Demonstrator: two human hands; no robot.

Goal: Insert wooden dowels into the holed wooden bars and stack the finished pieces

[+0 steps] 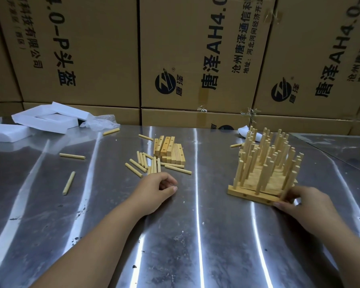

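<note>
Step in hand: I judge I am setting a filled bar at the near edge of the stack, so this is the stacking part, not the inserting.
Right hand: my right hand [301,199] pinches the right end of the front bar [249,195], thumb on its near face and fingers up by the end dowel.
Left hand: my left hand [156,187] rests on the worktop [195,235], fingers loosely curled and holding nothing.
Hands: well apart from each other.
Finished pieces: the finished pieces [266,161] stand to my right, dowels upright and packed close, the front bar lying touching them.
Supply: loose dowels [146,164] lie just beyond my left hand, beside a pile of holed bars [168,149].
Next move: probably let go of the front bar once it sits square, then reach for a fresh holed bar and a dowel; the dowel end must meet the hole straight.
Behind: white foam [44,119] and cardboard boxes [195,48].
</note>
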